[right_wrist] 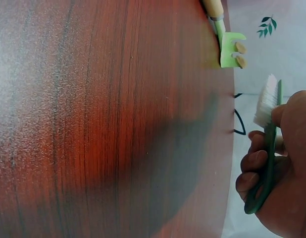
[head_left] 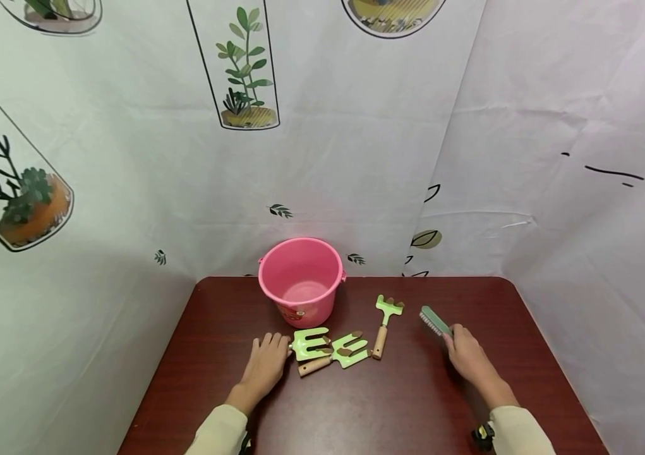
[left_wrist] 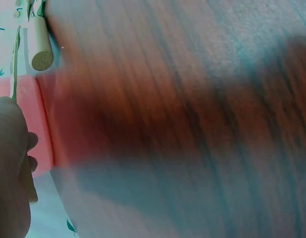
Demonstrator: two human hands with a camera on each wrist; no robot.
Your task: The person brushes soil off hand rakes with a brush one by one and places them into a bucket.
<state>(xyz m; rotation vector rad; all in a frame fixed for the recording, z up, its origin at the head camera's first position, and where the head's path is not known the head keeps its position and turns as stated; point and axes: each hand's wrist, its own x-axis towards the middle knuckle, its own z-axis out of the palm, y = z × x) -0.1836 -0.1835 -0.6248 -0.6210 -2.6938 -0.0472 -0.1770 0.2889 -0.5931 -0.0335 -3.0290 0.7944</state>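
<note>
My left hand (head_left: pixel 266 363) grips a toy garden fork by its handle; the light green head (head_left: pixel 302 345) with brown patches points right. In the left wrist view that hand (left_wrist: pixel 8 148) curls round the handle, whose wooden end shows below the fingers. A second green garden fork (head_left: pixel 350 351) with a wooden handle lies just beside it on the table. My right hand (head_left: pixel 469 356) holds a green brush (head_left: pixel 437 321) with white bristles above the table's right side. In the right wrist view its fingers wrap round the brush handle (right_wrist: pixel 267 173), bristles (right_wrist: pixel 266 101) facing left.
A pink bucket (head_left: pixel 311 314) stands at the back of the dark red-brown table (head_left: pixel 356 417), behind the forks. Between the forks and the brush lies a small green rake (head_left: pixel 388 309) with a wooden handle. White plant-printed cloth (head_left: pixel 356 158) hangs behind and at the sides.
</note>
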